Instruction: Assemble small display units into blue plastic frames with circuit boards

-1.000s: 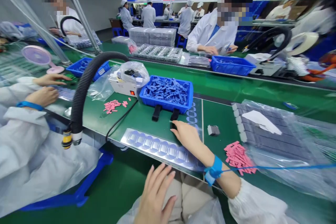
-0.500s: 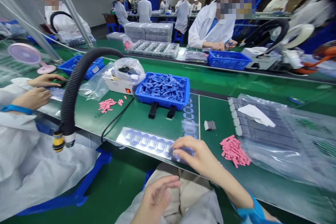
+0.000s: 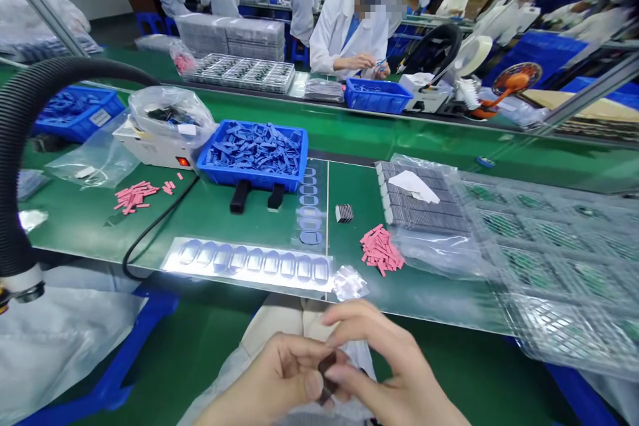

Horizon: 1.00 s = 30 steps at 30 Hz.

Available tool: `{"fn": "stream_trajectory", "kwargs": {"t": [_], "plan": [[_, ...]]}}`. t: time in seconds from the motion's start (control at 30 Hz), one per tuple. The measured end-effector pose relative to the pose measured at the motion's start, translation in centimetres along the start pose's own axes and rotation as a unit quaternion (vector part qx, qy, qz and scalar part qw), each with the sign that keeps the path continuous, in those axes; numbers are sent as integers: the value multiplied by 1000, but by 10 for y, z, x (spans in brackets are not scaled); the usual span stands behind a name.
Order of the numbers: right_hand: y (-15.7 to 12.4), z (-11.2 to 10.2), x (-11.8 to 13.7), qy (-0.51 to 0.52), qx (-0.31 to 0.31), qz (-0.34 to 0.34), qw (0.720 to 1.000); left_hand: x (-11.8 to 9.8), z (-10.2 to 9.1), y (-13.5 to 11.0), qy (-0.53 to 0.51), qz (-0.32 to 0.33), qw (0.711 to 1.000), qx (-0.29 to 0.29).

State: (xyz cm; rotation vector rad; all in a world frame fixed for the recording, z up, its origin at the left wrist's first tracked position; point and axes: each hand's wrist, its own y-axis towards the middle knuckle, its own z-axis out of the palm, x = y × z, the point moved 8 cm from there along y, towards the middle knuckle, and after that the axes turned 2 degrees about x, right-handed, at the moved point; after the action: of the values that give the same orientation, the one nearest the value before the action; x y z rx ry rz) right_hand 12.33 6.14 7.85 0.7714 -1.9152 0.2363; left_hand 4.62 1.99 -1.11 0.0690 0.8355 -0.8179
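A dark piece (image 3: 327,376) is held in front of the bench (image 3: 429,299), pinched between the left hand (image 3: 272,376) and right hand (image 3: 394,356). Both grips are closed on it, fingers curled, with much of it hidden. Its long axis stands near upright, the top leaning toward the right hand, the lower end just beside the left thumb (image 3: 313,385). Nearest on the bench lie crumpled clear film (image 3: 349,283), a foil strip (image 3: 244,263) and pink strips (image 3: 382,249).
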Motion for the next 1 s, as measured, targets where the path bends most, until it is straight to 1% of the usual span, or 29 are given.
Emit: {"fn": "stream_trajectory", "kwargs": {"t": [0.07,0.1,0.13,0.17,0.3,0.47,0.6,0.8,0.93,1.0], "plan": [[-10,-16,5,-54,-130,-37,989,-10,1,-1,23,25,999,-36],[-15,-21,7,-83,-173,-55,980,-14,2,-2,35,38,997,-52],[-18,-24,9,-107,-196,-68,972,-19,3,-4,47,50,996,-64],[-21,-25,10,-125,-205,-74,968,-22,5,-5,56,60,994,-71],[-23,-24,10,-147,-187,-85,968,-26,12,-6,82,78,990,-78],[-23,-24,7,-134,-186,-75,970,-27,15,-4,100,74,989,-76],[-23,-24,7,-132,-183,-74,972,-24,11,-5,120,56,988,-78],[-21,-28,7,-127,-199,-80,968,-18,2,-6,139,44,985,-89],[-21,-27,3,-116,-191,-81,971,-17,-2,-6,137,29,981,-131],[-24,-27,0,-105,-188,-78,973,-17,-2,-5,139,32,979,-144]]}}
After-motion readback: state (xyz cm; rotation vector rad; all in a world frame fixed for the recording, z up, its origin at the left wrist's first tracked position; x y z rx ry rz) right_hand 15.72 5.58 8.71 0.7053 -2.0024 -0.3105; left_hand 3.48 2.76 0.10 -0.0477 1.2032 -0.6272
